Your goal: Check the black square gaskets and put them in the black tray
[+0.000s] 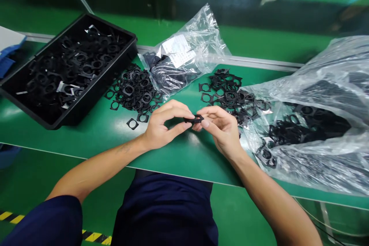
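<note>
Between my two hands, above the green table, is a small black plastic frame piece [195, 119] seen nearly edge-on. My left hand [164, 125] pinches its left end between thumb and fingers. My right hand [220, 128] grips the right end the same way. Whether it is one part or two pressed together I cannot tell. Beyond my left hand lies a pile of black square frames with round holes [134, 88], a few of them loose at its near side. Past my right hand is another heap of flat black frames [230, 94].
A black bin [95, 102] full of black parts stands at the left. A clear labelled bag [198, 46] of dark parts lies at the back. On the right, a large open plastic bag [317, 161] spills black parts onto the green table [106, 142].
</note>
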### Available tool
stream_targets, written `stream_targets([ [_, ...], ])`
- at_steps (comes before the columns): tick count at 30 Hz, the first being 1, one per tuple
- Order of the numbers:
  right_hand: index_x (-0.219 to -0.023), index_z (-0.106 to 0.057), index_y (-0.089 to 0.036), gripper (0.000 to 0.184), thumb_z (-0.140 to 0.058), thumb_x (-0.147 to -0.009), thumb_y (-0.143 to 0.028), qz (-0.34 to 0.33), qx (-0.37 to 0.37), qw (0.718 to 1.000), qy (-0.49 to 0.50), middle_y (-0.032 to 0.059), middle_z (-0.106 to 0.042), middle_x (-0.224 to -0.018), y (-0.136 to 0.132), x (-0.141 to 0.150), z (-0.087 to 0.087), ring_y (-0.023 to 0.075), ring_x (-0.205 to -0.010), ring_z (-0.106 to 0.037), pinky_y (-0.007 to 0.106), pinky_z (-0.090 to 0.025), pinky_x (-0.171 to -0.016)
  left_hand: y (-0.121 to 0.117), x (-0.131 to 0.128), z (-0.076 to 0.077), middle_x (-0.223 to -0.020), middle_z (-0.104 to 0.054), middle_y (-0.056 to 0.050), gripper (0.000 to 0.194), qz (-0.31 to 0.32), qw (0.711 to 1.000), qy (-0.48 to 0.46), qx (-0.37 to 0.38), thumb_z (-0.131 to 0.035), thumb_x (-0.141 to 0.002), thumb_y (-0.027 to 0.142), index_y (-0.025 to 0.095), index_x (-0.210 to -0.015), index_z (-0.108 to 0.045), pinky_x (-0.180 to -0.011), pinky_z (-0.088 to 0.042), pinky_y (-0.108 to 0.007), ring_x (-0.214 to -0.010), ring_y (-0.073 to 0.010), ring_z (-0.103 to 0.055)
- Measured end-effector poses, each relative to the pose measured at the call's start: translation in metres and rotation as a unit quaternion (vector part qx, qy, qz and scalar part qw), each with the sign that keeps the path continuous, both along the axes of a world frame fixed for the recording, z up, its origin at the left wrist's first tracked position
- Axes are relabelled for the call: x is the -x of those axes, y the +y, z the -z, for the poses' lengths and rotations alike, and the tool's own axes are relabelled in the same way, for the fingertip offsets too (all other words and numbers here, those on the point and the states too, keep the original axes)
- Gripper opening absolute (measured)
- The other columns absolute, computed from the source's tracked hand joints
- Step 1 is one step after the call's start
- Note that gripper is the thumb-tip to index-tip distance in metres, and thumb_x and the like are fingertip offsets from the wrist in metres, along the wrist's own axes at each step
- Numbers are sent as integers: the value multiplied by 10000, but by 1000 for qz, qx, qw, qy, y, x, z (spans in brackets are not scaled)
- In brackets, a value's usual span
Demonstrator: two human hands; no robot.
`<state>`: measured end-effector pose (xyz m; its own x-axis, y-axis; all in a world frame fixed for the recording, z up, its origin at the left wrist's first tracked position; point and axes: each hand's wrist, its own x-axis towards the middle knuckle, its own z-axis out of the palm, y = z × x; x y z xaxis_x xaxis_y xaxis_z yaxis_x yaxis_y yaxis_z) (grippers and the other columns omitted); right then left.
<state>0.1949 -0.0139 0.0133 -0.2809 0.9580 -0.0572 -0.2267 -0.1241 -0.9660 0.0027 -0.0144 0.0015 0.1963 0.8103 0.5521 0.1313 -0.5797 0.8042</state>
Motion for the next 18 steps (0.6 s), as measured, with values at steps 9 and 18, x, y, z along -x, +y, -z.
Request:
stream_targets([
  [9, -918, -706, -207, 357, -874, -726, -457, 7, 13, 1000, -12, 9, -716, -755, 0, -1, 0, 142, -644, -689, 308, -608, -707, 0, -2, 0, -908, -703, -49, 108, 18, 1000, 3, 14, -696, -908, 279, 222, -985, -746, -793, -545, -318, -861, -163, -646],
  [18, -887, -707, -209, 345, -855, -739, -484, 14, 17, 1000, -22, -3, -703, -704, 2, 0, 0, 139, -612, -662, 302, -581, -671, -1, -3, 2, -900, -722, -56, 140, 4, 998, -24, 59, -714, -894, 324, 199, -957, -718, -808, -558, -329, -871, -177, -667],
])
